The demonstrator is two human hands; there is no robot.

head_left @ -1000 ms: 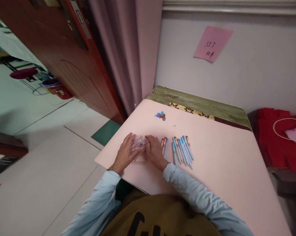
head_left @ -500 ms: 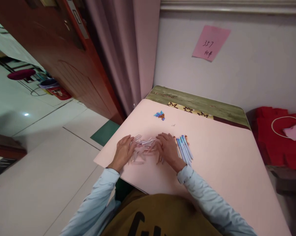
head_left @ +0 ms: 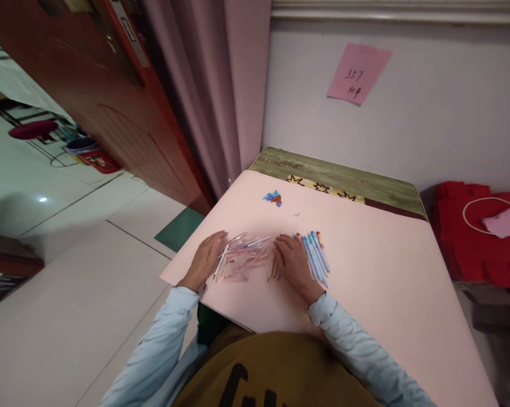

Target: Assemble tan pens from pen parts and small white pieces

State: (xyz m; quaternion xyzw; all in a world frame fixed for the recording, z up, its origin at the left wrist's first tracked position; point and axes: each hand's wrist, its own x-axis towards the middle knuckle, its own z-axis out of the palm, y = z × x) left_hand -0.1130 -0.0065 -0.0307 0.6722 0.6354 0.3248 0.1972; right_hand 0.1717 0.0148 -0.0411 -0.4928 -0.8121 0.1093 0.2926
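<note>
A loose pile of clear and white pen parts (head_left: pixel 241 258) lies spread on the pink tabletop (head_left: pixel 365 294) between my hands. My left hand (head_left: pixel 205 259) rests flat at the pile's left side, fingers stretched over its edge. My right hand (head_left: pixel 292 262) lies flat to the right of the pile, fingers extended, partly covering a couple of orange-tipped pens (head_left: pixel 273 270). Just right of that hand lies a row of several blue pens (head_left: pixel 315 253), side by side. Neither hand grips anything.
A small blue and orange sticker (head_left: pixel 274 198) lies farther back on the tabletop. Beyond it is a green wooden strip (head_left: pixel 343 178) against the wall with a pink note (head_left: pixel 356 73). A red bag (head_left: pixel 483 237) sits at the right. A door and curtain stand at the left.
My hands were together, cupped over the clear parts; they have moved apart sideways and the parts are spread out flat. My right hand now lies against the blue pens.
</note>
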